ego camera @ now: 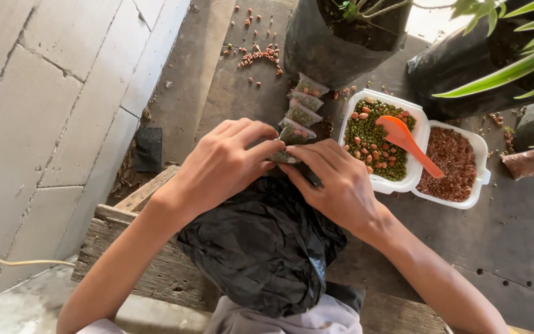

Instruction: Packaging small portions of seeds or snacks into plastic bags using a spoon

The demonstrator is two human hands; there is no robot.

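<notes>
**Pinching a seed packet at the bench**

We are gripping a small clear plastic packet of seeds (pixel 284 154) between both hands, left hand (pixel 220 167) and right hand (pixel 335 182) pinching its edge, probably to close it, above a crumpled black plastic bag (pixel 261 247). Filled packets (pixel 304 102) are lining up beside the white foam tray of green and red seeds (pixel 416 161) with its orange plastic spoon (pixel 406 142).

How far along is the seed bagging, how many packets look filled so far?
Done: about four filled packets lie in a row by the black pot. In hand: both hands, left hand and right hand, pinch another packet over a black bag. Left: the white tray holds plenty of green and reddish seeds, the orange spoon resting inside.
</notes>
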